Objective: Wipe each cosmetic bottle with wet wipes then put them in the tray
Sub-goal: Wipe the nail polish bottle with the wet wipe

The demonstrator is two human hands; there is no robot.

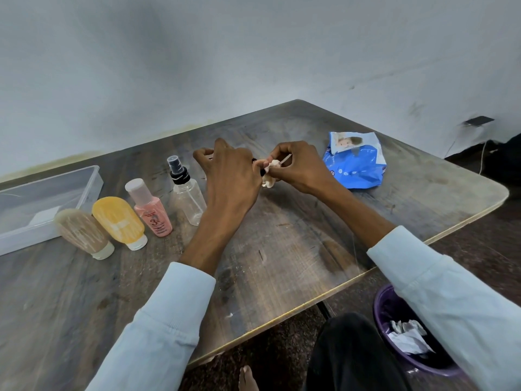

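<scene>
White wipe: pinched in my right hand.
Left hand: closed on a small dark-capped bottle, mostly hidden; axis unclear.
Tray: far left on tabletop.

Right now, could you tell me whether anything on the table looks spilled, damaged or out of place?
Nothing looks spilled or damaged. The four bottles left of the hands, beige tube, yellow tube, pink bottle and clear spray bottle, stand upright in a row beside the tray. The blue wipes pack lies crumpled and open, which seems normal.
</scene>
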